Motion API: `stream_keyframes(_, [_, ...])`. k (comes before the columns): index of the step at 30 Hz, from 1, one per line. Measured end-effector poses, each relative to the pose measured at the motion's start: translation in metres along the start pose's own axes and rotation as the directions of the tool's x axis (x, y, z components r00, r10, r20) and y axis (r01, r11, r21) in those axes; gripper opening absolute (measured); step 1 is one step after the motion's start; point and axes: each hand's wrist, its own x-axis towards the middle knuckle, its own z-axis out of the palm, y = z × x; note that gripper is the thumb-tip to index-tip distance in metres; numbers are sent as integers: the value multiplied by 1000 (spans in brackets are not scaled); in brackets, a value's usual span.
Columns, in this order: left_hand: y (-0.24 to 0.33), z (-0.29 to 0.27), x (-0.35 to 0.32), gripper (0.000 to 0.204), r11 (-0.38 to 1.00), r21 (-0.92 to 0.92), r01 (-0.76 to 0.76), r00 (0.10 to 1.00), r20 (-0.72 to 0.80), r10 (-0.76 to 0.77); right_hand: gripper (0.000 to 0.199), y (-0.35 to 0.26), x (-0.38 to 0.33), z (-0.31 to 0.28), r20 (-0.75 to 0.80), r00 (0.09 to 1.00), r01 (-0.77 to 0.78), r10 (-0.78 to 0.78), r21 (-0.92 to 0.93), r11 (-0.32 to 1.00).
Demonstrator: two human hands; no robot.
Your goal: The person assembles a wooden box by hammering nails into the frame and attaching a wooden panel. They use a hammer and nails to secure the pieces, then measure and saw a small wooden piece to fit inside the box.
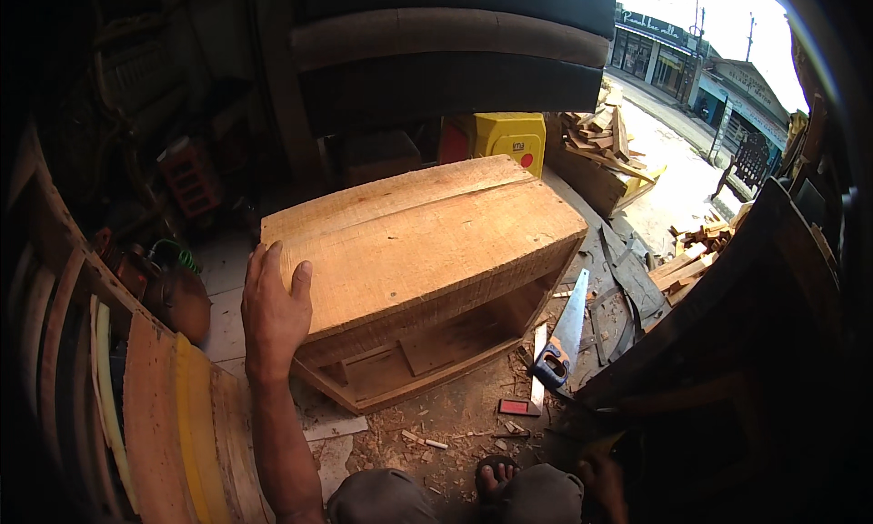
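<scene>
A rough wooden cabinet frame (436, 237) stands in front of me, with a plank top and an open front. My left hand (275, 310) lies against the near left corner of its top, fingers stretched out and thumb apart. Low at the right, my right hand (602, 477) is in deep shadow beside my knee; its fingers and anything in them cannot be made out. Right of the cabinet, on the floor, lies a handsaw (570, 322) with a dark blue handle. Partly beneath the saw is a try square (518, 407) with a red-faced stock.
Curved boards (155, 406) lean at the left. A yellow box (511, 140) stands behind the cabinet. Scrap wood piles (600, 133) lie toward the bright street. Shavings and a small white stick (425, 440) litter the floor. A dark panel (700, 306) rises at the right.
</scene>
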Motion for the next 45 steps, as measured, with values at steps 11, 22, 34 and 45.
stream_keyframes(11, [-49,7,16,61,541,-691,479,869,461,-180,69,-276,388,-144,-254,910,379,-328,188,906])
stream_keyframes(22, [2,-62,-89,56,641,-686,344,937,289,-195,42,-191,219,-123,-383,879,448,-284,455,770])
stream_keyframes(34, [-125,-25,-111,69,296,-877,379,914,306,-266,93,-171,20,15,-317,926,378,-205,782,496])
stream_keyframes(45, [-97,12,-205,70,-30,-949,314,816,286,-501,86,-13,119,64,-233,950,312,-208,739,597])
